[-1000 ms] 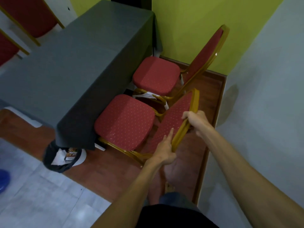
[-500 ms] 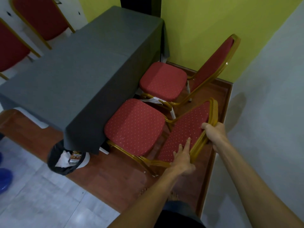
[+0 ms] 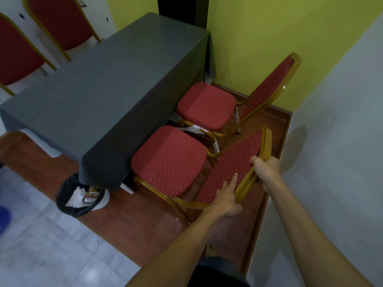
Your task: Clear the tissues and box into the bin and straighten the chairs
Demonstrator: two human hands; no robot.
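Observation:
A red dotted chair with a gold frame (image 3: 170, 160) stands beside the grey-clothed table (image 3: 99, 88). My left hand (image 3: 224, 198) grips the lower gold edge of its backrest, index finger stretched along the cushion. My right hand (image 3: 266, 168) is closed around the backrest's upper edge. A second red chair (image 3: 206, 105) stands just beyond, near the green wall. A black-lined bin (image 3: 80, 198) sits on the floor at the table's corner, holding white tissues (image 3: 75, 196) and a small printed box (image 3: 92, 195).
Two more red chairs (image 3: 60, 19) stand at the far side of the table, top left. A white wall (image 3: 331, 141) runs close on the right of the wooden platform (image 3: 132, 220). Pale tiled floor lies at lower left. My bare foot shows below.
The view has shifted so the chair sits lower right in frame. Both hands keep the same grip on the backrest; the chair's place beside the table looks much the same.

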